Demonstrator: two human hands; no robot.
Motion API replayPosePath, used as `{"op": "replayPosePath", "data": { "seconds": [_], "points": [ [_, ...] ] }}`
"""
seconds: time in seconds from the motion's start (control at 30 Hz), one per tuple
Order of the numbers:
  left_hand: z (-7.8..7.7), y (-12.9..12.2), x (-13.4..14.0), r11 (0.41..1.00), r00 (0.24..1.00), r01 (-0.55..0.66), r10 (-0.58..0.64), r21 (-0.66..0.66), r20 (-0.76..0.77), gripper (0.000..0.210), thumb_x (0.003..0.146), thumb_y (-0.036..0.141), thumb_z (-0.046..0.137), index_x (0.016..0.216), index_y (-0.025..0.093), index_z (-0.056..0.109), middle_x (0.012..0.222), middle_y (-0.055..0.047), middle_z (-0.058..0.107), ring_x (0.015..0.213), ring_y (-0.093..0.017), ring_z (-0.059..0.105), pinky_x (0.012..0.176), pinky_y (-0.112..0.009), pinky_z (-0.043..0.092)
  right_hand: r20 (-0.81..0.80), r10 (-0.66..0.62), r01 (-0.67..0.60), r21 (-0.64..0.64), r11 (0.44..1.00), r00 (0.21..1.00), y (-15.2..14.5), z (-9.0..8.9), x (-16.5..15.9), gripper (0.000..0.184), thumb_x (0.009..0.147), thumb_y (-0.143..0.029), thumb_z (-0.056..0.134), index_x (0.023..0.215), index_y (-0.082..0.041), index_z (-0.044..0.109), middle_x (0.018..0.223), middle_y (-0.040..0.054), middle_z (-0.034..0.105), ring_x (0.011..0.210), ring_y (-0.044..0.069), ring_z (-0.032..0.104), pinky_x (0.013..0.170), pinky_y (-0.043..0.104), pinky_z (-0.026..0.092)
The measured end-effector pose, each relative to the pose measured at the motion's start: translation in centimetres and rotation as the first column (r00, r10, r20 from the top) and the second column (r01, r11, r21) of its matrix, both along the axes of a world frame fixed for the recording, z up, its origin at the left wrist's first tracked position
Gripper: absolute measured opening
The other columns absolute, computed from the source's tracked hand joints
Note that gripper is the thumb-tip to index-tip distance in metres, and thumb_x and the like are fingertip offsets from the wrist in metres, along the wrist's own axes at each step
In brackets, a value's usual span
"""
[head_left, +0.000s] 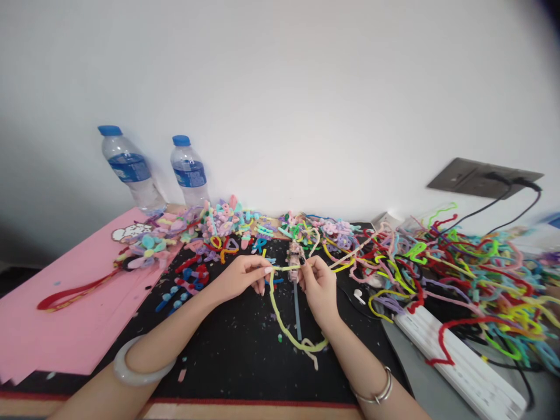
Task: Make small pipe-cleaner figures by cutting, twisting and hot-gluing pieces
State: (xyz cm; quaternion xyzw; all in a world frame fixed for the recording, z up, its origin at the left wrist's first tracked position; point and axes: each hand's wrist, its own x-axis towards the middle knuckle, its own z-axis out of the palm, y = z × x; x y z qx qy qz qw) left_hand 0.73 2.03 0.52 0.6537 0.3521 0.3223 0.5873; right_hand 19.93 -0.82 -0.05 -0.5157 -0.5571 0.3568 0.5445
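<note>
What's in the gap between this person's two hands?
The head view shows a pale yellow fuzzy strand stretched from the left hand to the right hand. A pinkish object and a bluish-grey stick also show there.

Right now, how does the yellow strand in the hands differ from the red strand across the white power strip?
The yellow strand is pale; the red strand is vivid. The left hand and right hand hold the yellow strand; the red strand lies on the power strip, untouched. The yellow strand loops smoothly; the red strand bends sharply. Both look thin and fuzzy.
</note>
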Motion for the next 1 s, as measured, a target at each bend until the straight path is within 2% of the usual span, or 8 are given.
{"op": "replayPosePath", "data": {
  "seconds": [0.17,0.37,0.67,0.83,1.0],
  "points": [
    [-0.03,-0.06,-0.02,0.995,0.996,0.051,-0.044,0.084,-0.078,0.027,0.088,0.034,0.046,0.074,0.013,0.055,0.063,0.001,0.057,0.048,-0.009,0.058,0.05,-0.02,0.046,0.016,-0.001,0.001,0.006,1.0,1.0,0.01,0.0,0.05,0.026,0.087,-0.033,0.048,0.066,-0.019,0.046,0.05,-0.005,0.049,0.041,0.008,0.04,0.04,0.019,0.029],
    [0.25,-0.31,-0.09,0.986,0.988,0.067,-0.043,0.153,-0.15,0.027,0.09,0.034,0.041,0.074,0.016,0.05,0.056,0.004,0.051,0.045,-0.008,0.053,0.051,-0.02,0.043,0.012,-0.004,0.004,-0.002,1.0,1.0,0.21,-0.12,0.23,0.024,0.087,-0.034,0.048,0.068,-0.019,0.047,0.051,-0.0048,0.049,0.041,0.009,0.04,0.041,0.02,0.03],
    [0.27,-0.06,-0.12,0.995,0.999,0.022,-0.019,0.097,-0.033,0.028,0.091,0.038,0.038,0.08,0.015,0.051,0.065,0.003,0.053,0.044,-0.008,0.054,0.047,-0.02,0.044,0.034,-0.008,0.008,0.003,1.0,0.999,0.28,-0.09,0.39,0.024,0.086,-0.036,0.049,0.069,-0.02,0.047,0.052,-0.0046,0.05,0.041,0.009,0.041,0.041,0.021,0.031],
    [0.0,-0.18,-0.03,0.996,1.0,0.027,-0.025,0.083,-0.019,0.024,0.09,0.036,0.042,0.08,0.016,0.049,0.06,0.005,0.052,0.042,-0.007,0.053,0.047,-0.019,0.044,0.12,-0.009,0.005,0.03,1.0,0.993,0.2,-0.1,0.31,0.024,0.087,-0.034,0.047,0.068,-0.02,0.047,0.052,-0.0044,0.05,0.042,0.009,0.042,0.042,0.021,0.031],
    [-0.02,-0.13,-0.12,0.994,0.998,0.055,-0.052,0.099,-0.041,0.025,0.091,0.034,0.04,0.077,0.015,0.049,0.069,0.001,0.056,0.045,-0.007,0.053,0.048,-0.02,0.043,0.174,-0.018,0.009,0.049,0.999,0.985,0.14,0.0,0.29,0.024,0.087,-0.034,0.046,0.068,-0.019,0.048,0.052,-0.0038,0.052,0.043,0.01,0.044,0.043,0.021,0.032]
  ]
}}
